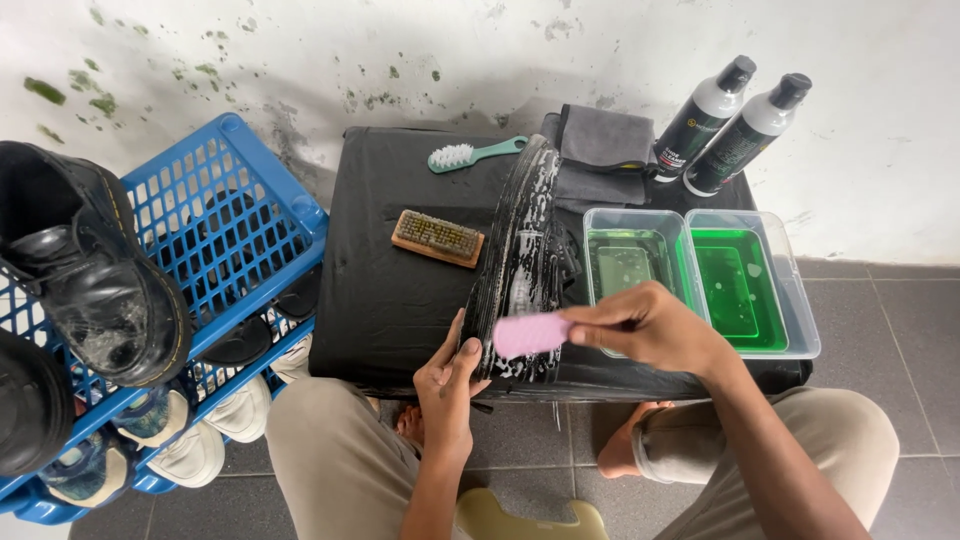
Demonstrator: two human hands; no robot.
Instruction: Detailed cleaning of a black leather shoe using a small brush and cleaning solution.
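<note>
Head view: we see a black shoe (pixel 522 262) lying on its side across the black tabletop (pixel 400 290), sole up and streaked with white foam. The left hand (pixel 449 385) is closed on the shoe's near end, thumb against the sole. The right hand (pixel 650 325) is clamped on a pink brush (pixel 530 333), whose head lies on the sole just beside the left thumb. Behind the right hand stand two clear tubs (pixel 745 280) of green liquid, side by side and touching. Further back lie a grey cloth (pixel 603 140) and two black-and-white bottles (pixel 730 125), leaning at the wall. Left of the shoe we note a wooden brush (pixel 438 237) and, beyond it, a teal brush (pixel 475 154) with white bristles. A blue rack (pixel 215 215) at left carries black boots (pixel 95 270) on top, pale shoes (pixel 215 430) below.
</note>
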